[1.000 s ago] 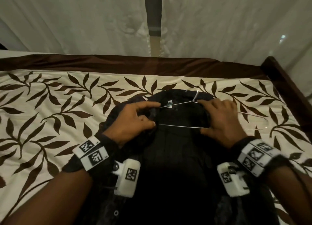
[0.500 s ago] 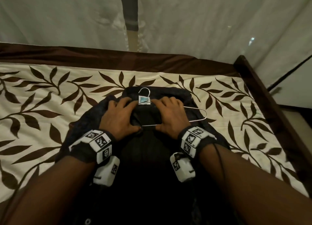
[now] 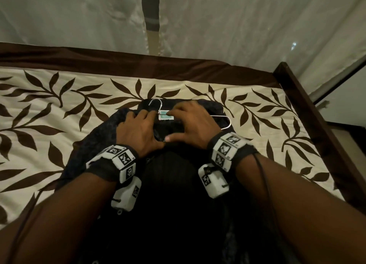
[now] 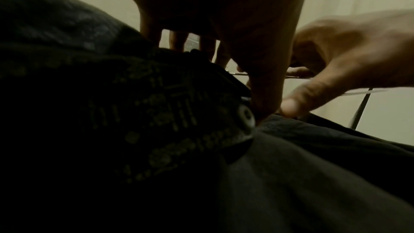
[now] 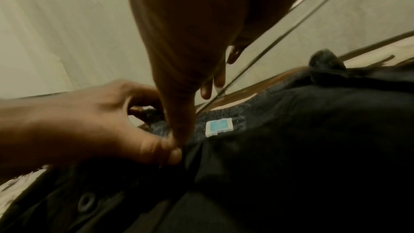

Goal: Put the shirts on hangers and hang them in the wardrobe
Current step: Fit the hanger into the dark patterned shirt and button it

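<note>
A dark shirt (image 3: 174, 184) lies spread on a bed (image 3: 49, 113) whose cream cover bears brown leaves, its collar toward the far side. A wire hanger (image 3: 225, 121) sits at the collar: its hook (image 3: 156, 105) pokes out past the neckline, and its right shoulder loop sticks out bare onto the shirt beside the right wrist. The left hand (image 3: 138, 131) grasps the collar's left side, fingers curled into the cloth near the hook, thumb pressed down at the placket. The right hand (image 3: 194, 125) grasps the collar's right side, its fingertips at the blue and white label (image 3: 166, 115) and its thumb stretched toward the left thumb, the two nearly touching. A dark button (image 4: 246, 114) shows just beside the left thumb in the left wrist view. Pale curtains (image 3: 237, 26) hang behind the bed.
</note>
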A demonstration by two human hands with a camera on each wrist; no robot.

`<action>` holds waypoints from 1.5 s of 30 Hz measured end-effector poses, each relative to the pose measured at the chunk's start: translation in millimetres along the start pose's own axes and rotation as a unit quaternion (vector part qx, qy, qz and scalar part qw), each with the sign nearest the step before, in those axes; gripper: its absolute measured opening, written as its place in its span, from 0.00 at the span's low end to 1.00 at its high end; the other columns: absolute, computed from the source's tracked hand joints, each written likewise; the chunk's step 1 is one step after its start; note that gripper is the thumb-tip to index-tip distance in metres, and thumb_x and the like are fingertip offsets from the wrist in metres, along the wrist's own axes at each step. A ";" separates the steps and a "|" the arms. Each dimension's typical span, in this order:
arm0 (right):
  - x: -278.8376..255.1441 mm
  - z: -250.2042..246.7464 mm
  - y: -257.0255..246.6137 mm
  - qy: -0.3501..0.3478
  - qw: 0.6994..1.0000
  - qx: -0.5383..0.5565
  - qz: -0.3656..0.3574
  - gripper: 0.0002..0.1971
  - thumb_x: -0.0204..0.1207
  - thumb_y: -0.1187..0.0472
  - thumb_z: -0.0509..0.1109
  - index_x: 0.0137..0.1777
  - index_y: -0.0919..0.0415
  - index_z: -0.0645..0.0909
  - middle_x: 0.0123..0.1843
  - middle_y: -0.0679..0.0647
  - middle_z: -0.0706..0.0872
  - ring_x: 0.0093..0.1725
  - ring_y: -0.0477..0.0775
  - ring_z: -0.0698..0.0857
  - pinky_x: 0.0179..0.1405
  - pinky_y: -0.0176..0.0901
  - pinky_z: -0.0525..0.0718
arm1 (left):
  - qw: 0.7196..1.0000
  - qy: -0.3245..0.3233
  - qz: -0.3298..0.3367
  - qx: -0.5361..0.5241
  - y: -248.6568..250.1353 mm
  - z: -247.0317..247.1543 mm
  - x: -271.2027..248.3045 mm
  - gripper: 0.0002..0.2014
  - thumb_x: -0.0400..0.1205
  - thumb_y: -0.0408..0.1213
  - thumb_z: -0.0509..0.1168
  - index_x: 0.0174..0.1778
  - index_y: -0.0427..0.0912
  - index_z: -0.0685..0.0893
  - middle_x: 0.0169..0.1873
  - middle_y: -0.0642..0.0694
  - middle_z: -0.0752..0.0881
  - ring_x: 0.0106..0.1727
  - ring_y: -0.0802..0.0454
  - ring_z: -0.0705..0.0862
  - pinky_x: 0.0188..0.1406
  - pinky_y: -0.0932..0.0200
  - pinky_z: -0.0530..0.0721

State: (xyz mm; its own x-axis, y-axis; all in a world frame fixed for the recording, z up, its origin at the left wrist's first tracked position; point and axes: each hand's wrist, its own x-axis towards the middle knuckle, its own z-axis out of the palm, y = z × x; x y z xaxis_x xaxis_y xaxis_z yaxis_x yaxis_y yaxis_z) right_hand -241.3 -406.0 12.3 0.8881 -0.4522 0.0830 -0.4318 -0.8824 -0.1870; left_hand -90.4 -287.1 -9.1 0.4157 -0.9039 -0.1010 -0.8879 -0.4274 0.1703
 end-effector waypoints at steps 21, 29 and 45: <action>-22.3 -74.0 50.1 0.109 0.937 0.238 0.232 0.09 0.73 0.69 0.77 0.48 0.55 0.89 0.52 0.48 0.89 0.50 0.45 0.85 0.52 0.39 0.84 | 0.999 0.028 0.001 0.024 -4.9 11.3 13.2 0.45 0.67 0.62 0.76 0.78 0.49 0.71 0.71 0.41 0.75 0.69 0.38 0.72 0.65 0.44 0.76; -15.4 10.3 20.0 0.050 0.872 0.364 0.324 0.11 0.72 0.70 0.79 0.47 0.52 0.87 0.49 0.53 0.90 0.52 0.55 0.89 0.59 0.52 0.88 | 0.989 -0.021 0.052 -0.136 0.0 4.5 14.6 0.34 0.76 0.39 0.76 0.79 0.42 0.73 0.71 0.39 0.77 0.73 0.41 0.74 0.73 0.53 0.70; -21.0 42.9 4.5 0.189 0.834 0.352 0.381 0.11 0.74 0.68 0.75 0.54 0.57 0.84 0.42 0.52 0.89 0.43 0.50 0.89 0.56 0.48 0.88 | 0.980 0.040 0.191 0.047 -11.7 -20.3 8.7 0.14 0.84 0.51 0.65 0.63 0.54 0.87 0.59 0.47 0.83 0.65 0.46 0.73 0.63 0.46 0.64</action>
State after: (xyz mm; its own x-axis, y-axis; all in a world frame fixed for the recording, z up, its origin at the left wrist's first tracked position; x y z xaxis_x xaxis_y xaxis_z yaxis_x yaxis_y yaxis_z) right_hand -255.2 -394.9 -32.3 0.2263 -0.9730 -0.0447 -0.5306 -0.0846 -0.8434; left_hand -72.4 -290.4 8.0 0.0608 -0.9977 0.0301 -0.9943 -0.0579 0.0897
